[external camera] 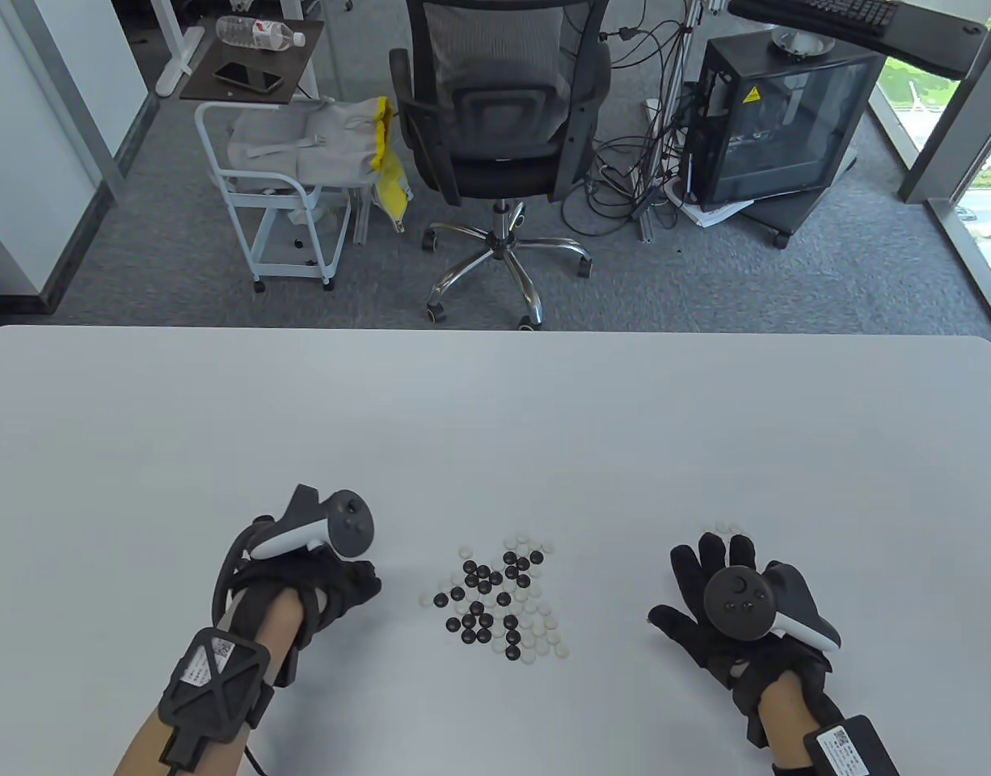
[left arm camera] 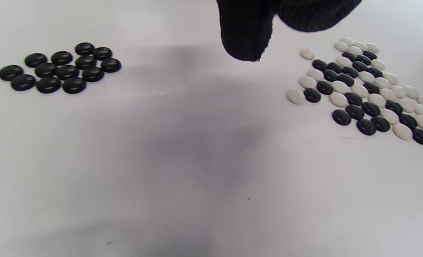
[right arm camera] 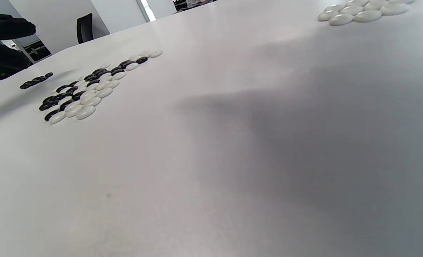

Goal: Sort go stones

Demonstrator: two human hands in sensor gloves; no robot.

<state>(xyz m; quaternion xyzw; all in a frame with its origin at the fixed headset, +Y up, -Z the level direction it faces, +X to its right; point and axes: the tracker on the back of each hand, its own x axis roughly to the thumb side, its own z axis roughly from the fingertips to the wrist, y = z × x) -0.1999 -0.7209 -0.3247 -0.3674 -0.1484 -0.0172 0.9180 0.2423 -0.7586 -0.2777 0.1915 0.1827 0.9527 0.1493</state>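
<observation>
Lying in the lower middle of the table view, the mixed pile of black and white Go stones spreads flat on the white table, one layer deep, the two colours jumbled together. In the left wrist view the same pile sits at the right edge, and a sorted group of black stones lies at the upper left, well apart from it. The white stones already set aside show at the top right of the right wrist view; in the table view only a few of them peek out just above the right hand's fingertips.

The left hand sits left of the pile, near it but not touching, its fingers curled under the tracker; whether they pinch a stone cannot be told, since the tracker and the glove hide the fingertips. The left wrist view shows only dark gloved fingertips hanging in at the top, above bare table.

The right hand lies right of the pile, well apart from it, fingers spread and straight, holding nothing.

Beyond the table, in the upper half of the table view, stand an office chair, a white cart and a computer case.
</observation>
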